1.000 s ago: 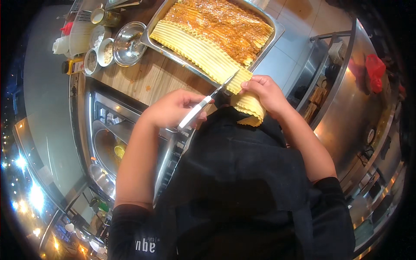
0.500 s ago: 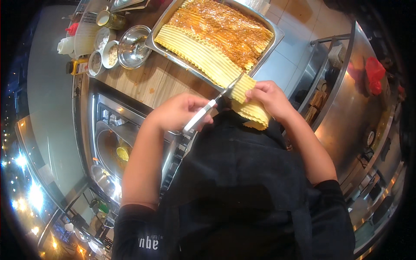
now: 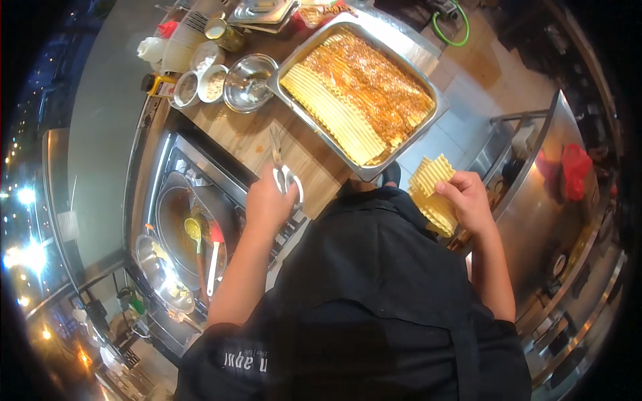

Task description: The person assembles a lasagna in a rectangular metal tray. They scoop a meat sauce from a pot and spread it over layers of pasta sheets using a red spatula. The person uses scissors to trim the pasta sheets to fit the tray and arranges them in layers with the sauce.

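Note:
My left hand (image 3: 265, 206) grips the white-handled scissors (image 3: 294, 188) at the counter's near edge, with the blades over the wood, pointing away from me. Off to the right, my right hand (image 3: 473, 204) pinches several ridged, wavy-edged lasagna sheets (image 3: 428, 184), some of them short pieces. Between and beyond both hands stands a deep rectangular metal pan (image 3: 366, 172). Bare yellow lasagna sheets (image 3: 334, 117) cover its left side. Reddish-brown meat sauce (image 3: 378, 80) is spread over the rest.
Left of the pan are a metal bowl (image 3: 250, 100) and small bowls of ingredients (image 3: 213, 83). On the stove at left, a large pan (image 3: 175, 200) holds a ladle (image 3: 194, 230) and a red-headed spatula (image 3: 214, 250). A steel table (image 3: 535, 194) stands at right.
The scissors have come away from the lasagna sheet and moved left over the counter. My right hand has drawn the sheets right, away from the pan, and the view has shifted.

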`<state>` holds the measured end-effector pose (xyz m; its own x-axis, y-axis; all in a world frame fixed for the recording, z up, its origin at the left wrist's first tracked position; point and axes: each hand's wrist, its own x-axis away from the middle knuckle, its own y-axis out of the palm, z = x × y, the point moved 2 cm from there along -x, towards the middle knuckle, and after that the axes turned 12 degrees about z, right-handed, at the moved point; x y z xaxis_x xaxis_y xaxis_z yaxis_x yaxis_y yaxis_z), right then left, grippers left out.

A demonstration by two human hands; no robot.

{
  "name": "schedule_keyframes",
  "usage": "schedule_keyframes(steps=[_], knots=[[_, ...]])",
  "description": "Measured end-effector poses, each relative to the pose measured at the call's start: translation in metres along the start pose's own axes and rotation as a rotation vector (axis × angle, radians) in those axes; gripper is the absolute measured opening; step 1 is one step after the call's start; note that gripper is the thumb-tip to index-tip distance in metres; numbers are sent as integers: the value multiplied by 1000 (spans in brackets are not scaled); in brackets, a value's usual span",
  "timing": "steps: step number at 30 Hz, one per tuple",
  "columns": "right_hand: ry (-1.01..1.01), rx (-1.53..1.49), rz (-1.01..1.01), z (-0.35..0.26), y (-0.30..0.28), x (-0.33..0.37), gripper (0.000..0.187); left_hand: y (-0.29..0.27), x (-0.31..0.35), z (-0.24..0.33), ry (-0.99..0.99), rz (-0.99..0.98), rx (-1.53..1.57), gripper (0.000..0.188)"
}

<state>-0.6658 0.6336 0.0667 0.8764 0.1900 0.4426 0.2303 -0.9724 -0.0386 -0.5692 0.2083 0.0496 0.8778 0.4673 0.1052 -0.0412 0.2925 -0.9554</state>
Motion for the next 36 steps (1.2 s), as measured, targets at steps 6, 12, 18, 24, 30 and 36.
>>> schedule_keyframes(steps=[6, 12, 18, 24, 30, 36], knots=[[-34, 56, -57, -25, -34, -21, 20, -53, -47, 69, 181, -17, -144, 77], [-83, 61, -164, -44, -60, -49, 18, -8, -110, 149, 353, 27, -366, 152], [-125, 77, -236, -54, -87, -68, 16, 2, -114, 156, 237, -135, -513, 176], [-177, 163, -360, -79, -83, -82, 20, -9, -108, 163, 237, -52, -451, 167], [-500, 519, -541, -128, -45, -81, 26, -29, -32, 221, 208, -433, 1011, 91], [-285, 384, -616, -111, -19, -73, 25, -31, 18, 216, 184, -372, 1388, 32]])
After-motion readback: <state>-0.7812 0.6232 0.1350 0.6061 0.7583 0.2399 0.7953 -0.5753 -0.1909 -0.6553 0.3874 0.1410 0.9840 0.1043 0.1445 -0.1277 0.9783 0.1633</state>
